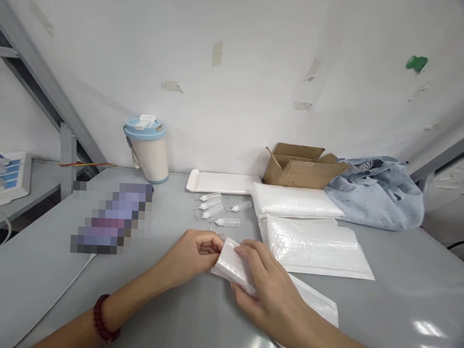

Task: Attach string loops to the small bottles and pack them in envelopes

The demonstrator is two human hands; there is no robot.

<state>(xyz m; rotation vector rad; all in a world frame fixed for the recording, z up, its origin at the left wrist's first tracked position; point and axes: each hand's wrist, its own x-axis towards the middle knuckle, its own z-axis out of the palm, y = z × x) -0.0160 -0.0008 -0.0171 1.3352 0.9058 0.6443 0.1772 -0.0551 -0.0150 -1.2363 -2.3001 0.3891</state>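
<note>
My left hand [192, 257] and my right hand [267, 286] both grip a white bubble mailer [231, 266] near the front middle of the grey table [164, 314]. Left fingers are curled at the mailer's open end; whether they hold something inside it is hidden. The right fingers wrap over the mailer's top, thumb beneath. Several small clear dropper bottles [215, 209] with white caps lie just beyond my hands. Stacks of white bubble mailers [315, 244] lie to the right.
A cream tumbler with a blue lid [148, 149] stands at the back left, a white tray [222, 183] by the wall. An open cardboard box [299, 166] and blue-grey cloth [377, 195] sit at the back right. A blurred patch [110, 217] lies left.
</note>
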